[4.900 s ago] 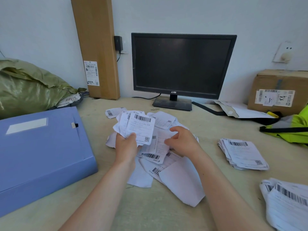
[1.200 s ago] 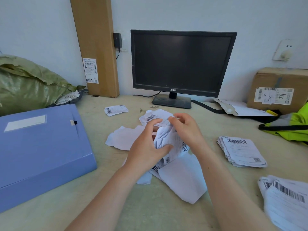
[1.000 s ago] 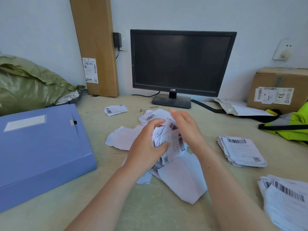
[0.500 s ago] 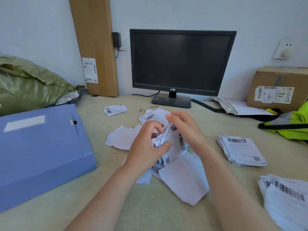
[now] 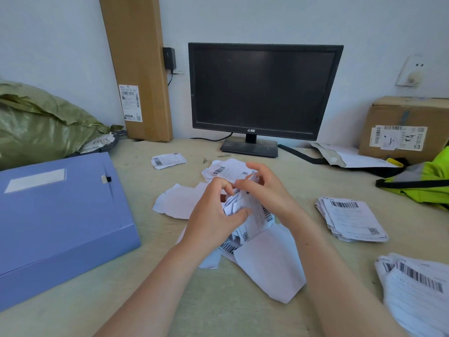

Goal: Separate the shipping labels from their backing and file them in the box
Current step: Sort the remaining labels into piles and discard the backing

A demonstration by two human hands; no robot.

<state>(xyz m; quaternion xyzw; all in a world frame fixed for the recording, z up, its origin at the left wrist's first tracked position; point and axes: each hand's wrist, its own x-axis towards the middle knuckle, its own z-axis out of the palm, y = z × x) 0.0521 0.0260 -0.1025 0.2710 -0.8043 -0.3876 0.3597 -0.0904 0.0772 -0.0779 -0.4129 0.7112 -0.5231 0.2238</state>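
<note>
Since the moment your left hand (image 5: 213, 220) held a fan of labels up alone, both hands have come together. In the last second your right hand (image 5: 264, 190) has crept to the top edge of the bundle of labels (image 5: 252, 212).

Your left fingers (image 5: 239, 214) are curled round the bundle, thumb pressed on its face. Your right fingers (image 5: 245, 183) pinch at its 12 o'clock edge, apparently picking a corner free. The bundle is lifted just above the blank backing sheets (image 5: 269, 266) scattered on the tabletop (image 5: 218, 307).

By the look of it you are back at peeling, not filing. The blue file box (image 5: 60, 215) lies shut at 9 o'clock, well apart from your hands. A sorted stack (image 5: 352, 220) waits at 3 o'clock and a second stack (image 5: 418, 288) at 4 o'clock, with one loose label (image 5: 167, 160) at 11 o'clock. Much of the job looks still to come: the bundle is crumpled, so a torn label is the risk if you pull fast.
</note>
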